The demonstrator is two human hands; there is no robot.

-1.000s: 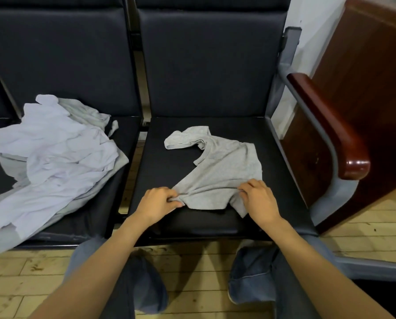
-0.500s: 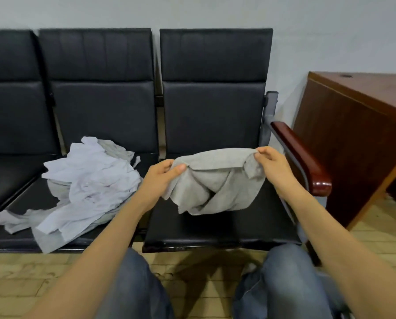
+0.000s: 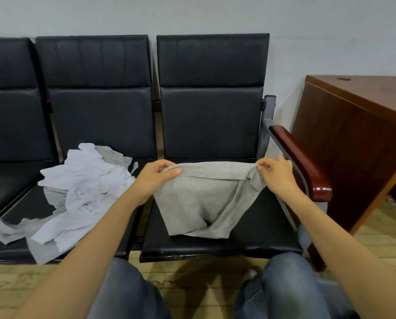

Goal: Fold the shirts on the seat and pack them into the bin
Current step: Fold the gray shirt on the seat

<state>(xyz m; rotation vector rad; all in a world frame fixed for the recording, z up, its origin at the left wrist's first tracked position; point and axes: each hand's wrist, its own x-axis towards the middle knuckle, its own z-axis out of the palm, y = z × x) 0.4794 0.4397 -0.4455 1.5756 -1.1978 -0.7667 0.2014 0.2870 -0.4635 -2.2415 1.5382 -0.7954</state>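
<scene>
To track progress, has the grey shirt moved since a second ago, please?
Yes, upward: the grey shirt lay flat on the seat; now the left hand and right hand hold its top edge above it.

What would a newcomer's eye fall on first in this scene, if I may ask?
First the grey shirt, held up by its top edge over the right-hand black seat: the left hand grips one corner, the right hand pinches the other. Next the crumpled pile of pale shirts on the neighbouring seat to the left. The glossy wooden armrest at the right also stands out.
</scene>
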